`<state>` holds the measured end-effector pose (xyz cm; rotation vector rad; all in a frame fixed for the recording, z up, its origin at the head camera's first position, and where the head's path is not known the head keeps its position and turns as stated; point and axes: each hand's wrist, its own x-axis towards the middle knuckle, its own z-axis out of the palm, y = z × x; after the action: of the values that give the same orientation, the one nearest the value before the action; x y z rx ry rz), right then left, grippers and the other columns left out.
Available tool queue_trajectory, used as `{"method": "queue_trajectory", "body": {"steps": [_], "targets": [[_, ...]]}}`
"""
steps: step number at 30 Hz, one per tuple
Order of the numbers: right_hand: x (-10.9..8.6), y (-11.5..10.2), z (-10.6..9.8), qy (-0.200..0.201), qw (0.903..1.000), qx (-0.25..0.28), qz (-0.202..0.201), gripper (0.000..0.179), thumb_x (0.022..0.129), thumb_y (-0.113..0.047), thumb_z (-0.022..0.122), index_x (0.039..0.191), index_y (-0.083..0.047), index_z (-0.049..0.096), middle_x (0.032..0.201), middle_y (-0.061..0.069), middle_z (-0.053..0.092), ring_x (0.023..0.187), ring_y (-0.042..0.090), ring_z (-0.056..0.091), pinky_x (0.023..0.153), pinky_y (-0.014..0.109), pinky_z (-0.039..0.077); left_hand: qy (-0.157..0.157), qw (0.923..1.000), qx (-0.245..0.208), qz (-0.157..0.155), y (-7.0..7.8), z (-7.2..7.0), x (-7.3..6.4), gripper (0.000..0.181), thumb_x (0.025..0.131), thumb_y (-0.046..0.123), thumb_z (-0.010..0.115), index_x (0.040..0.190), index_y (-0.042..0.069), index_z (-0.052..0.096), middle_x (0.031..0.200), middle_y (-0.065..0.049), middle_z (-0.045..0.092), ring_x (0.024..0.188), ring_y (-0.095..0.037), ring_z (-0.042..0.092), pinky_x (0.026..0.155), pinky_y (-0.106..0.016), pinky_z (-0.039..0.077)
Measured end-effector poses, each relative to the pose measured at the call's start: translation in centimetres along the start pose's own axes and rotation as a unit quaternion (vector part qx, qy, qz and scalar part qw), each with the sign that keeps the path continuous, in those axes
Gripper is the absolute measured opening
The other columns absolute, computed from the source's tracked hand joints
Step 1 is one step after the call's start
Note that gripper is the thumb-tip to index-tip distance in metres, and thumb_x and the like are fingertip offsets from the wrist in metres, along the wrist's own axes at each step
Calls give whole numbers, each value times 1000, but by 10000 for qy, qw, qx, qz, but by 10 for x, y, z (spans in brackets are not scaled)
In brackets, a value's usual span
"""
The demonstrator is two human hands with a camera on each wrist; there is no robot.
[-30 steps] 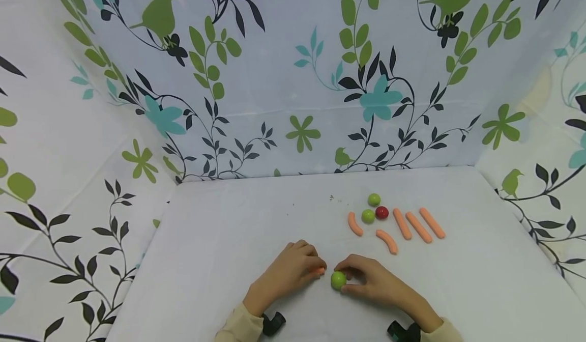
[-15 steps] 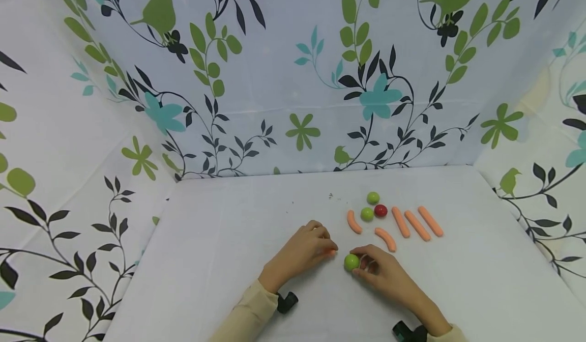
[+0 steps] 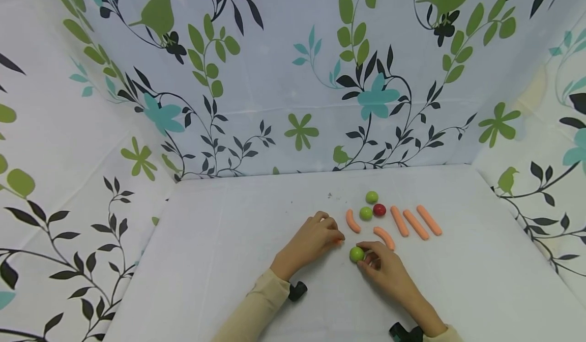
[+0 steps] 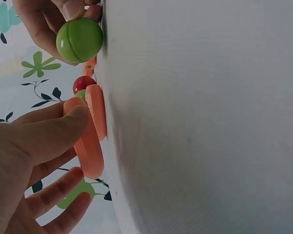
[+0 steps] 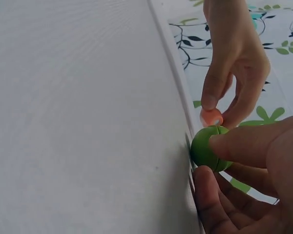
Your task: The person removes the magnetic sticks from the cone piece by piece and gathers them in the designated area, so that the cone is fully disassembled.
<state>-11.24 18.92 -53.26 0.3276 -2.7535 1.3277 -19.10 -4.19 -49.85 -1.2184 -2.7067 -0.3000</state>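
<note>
My left hand (image 3: 312, 241) pinches an orange sausage-shaped stick (image 4: 90, 146) between thumb and fingers; its other fingers spread loosely in the left wrist view. In the head view most of that stick is hidden by the hand. My right hand (image 3: 388, 271) holds a shiny green ball (image 3: 356, 254) with a groove round it, thumb on one side and fingertips on the other. The ball is low at the white tabletop (image 5: 97, 122). Just beyond the hands lie two curved orange sticks, one (image 3: 352, 221) nearer the left hand and the other (image 3: 384, 237) behind the right.
Farther back, two green balls (image 3: 365, 213) and a red ball (image 3: 379, 209) sit in a cluster. Three straight orange sticks (image 3: 415, 224) lie side by side to their right. A leaf-and-bird patterned cloth (image 3: 256, 103) rises behind the table's far edge.
Both hands have moved forward and to the right across the table, the left carrying the orange stick and the right the green ball. The other balls and sticks have stayed in place.
</note>
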Motion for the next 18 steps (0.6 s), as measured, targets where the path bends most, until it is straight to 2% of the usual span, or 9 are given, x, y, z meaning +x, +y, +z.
{"method": "queue_trajectory", "body": {"steps": [9, 13, 18], "targets": [[2, -3, 6, 173, 9996, 121, 189, 41, 87, -1, 80, 127, -8, 69, 104, 0, 70, 83, 1, 60, 70, 20, 53, 58, 9997, 233, 65, -5, 8, 8, 14, 101, 35, 68, 107, 33, 80, 110, 11, 69, 116, -16, 57, 86, -33, 49], [0, -3, 6, 180, 9995, -33, 269, 42, 89, -4, 80, 129, -9, 68, 104, 0, 69, 80, 0, 57, 71, 20, 52, -67, 9998, 187, -9, -3, 8, 8, 14, 101, 35, 67, 106, 33, 80, 112, 11, 70, 116, -14, 57, 87, -32, 49], [-6, -4, 5, 62, 9992, 1, 384, 44, 90, -5, 78, 132, -7, 65, 106, 1, 69, 81, 0, 58, 70, 20, 53, -19, 9999, -52, -84, 0, 5, 1, 11, 98, 29, 73, 107, 30, 79, 115, 11, 71, 116, -13, 61, 86, -31, 50]]}}
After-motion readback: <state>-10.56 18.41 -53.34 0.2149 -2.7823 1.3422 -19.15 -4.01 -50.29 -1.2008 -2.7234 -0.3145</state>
